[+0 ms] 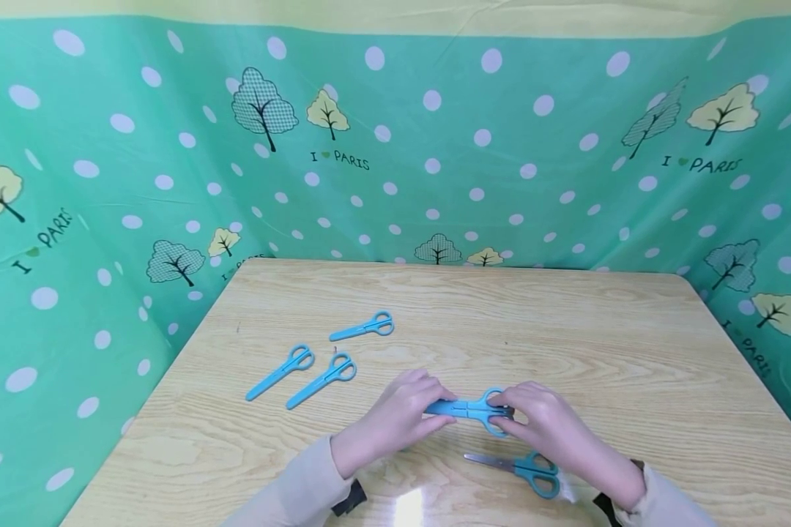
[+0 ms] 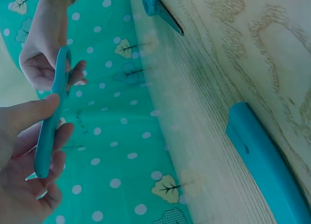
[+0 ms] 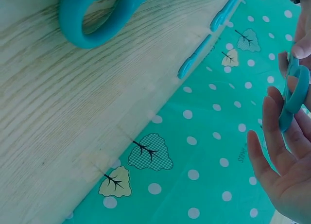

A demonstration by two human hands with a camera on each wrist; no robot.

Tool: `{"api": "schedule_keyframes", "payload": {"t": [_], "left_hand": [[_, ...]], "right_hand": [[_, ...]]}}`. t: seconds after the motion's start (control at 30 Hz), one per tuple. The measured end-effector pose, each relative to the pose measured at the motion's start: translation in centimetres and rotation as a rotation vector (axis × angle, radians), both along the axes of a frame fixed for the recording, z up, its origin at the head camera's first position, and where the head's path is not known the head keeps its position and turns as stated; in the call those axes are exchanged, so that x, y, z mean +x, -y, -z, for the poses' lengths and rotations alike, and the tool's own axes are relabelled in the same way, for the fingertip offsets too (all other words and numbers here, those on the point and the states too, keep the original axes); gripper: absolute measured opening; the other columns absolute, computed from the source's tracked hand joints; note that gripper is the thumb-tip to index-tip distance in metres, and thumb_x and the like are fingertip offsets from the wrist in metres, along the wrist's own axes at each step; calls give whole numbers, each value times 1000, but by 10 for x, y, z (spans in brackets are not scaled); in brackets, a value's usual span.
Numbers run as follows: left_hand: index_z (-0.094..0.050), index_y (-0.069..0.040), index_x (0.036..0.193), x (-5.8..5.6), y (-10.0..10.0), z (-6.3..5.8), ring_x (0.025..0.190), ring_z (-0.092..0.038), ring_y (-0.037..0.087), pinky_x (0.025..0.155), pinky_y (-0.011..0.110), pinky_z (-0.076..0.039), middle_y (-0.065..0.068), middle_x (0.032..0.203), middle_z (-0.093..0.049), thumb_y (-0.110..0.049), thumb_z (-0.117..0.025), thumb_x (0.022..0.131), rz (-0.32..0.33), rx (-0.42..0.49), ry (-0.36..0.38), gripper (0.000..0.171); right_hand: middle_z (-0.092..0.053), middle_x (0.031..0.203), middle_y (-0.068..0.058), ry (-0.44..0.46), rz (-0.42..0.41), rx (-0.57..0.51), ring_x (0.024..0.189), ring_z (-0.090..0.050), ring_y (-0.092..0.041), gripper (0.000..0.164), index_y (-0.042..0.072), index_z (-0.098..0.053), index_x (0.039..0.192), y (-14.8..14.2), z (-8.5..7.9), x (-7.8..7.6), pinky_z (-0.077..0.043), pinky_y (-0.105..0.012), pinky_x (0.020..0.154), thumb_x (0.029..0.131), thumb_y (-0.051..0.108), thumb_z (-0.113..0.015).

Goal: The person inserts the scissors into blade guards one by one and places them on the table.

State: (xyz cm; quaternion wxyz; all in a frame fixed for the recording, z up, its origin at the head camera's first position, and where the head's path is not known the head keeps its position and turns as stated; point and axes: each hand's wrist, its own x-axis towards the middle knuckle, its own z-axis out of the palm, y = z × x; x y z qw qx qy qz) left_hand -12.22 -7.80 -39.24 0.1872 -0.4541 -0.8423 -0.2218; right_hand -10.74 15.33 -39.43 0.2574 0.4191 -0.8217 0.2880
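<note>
Both hands hold one pair of blue scissors [image 1: 471, 409] above the table, its blades inside a blue cover. My left hand [image 1: 405, 411] pinches the covered blade end between thumb and fingers. At the finger loops, my right hand [image 1: 543, 424] grips the handles. In the left wrist view the thumb lies along the cover [image 2: 47, 141]. Below the right hand, another pair of scissors [image 1: 537, 472] lies on the table with bare metal blades pointing left. A loose blue blade cover [image 2: 265, 161] lies on the table in the left wrist view, mostly hidden by the left arm in the head view.
Three pairs of covered blue scissors lie on the left of the wooden table [image 1: 600, 329]: one farther back [image 1: 362, 327], two side by side nearer [image 1: 280, 373]. A green dotted curtain [image 1: 435, 190] hangs behind the table and along its sides.
</note>
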Motion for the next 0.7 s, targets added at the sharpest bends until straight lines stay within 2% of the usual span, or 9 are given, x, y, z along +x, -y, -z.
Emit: {"api": "schedule_keyframes", "payload": {"t": [0.2, 0.37, 0.47, 0.7], "left_hand": [[-67, -14, 91, -1, 1, -1, 70, -40, 5, 66, 14, -32, -9, 81, -64, -27, -71, 73, -53, -17, 14, 23], [-67, -13, 92, -1, 5, 0, 68, -37, 5, 63, 13, -29, -7, 82, -65, -24, -71, 73, -63, -12, 53, 23], [-68, -12, 92, -2, 7, 1, 68, -38, 5, 62, 13, -30, -7, 83, -66, -23, -72, 72, -69, -3, 56, 23], [-67, -12, 92, -9, 17, 11, 69, -41, 5, 62, 14, -32, -6, 84, -65, -23, -71, 73, -123, -5, 81, 23]], "right_hand": [[-65, 74, 5, 19, -28, -13, 64, -58, -4, 15, 10, -66, 84, -1, 1, -2, -46, -15, 62, 76, 23, -69], [-66, 82, -2, 61, -83, -62, 66, -58, -6, 18, 9, -66, 86, -3, 0, -3, -45, -13, 60, 70, 7, -73], [-65, 82, -2, 75, -84, -87, 66, -57, -5, 16, 10, -65, 85, -5, -1, -2, -44, -13, 60, 71, 7, -72], [-65, 80, 1, 103, -30, -90, 65, -55, -2, 12, 11, -65, 83, -13, -1, 0, -44, -10, 63, 73, 10, -71]]}}
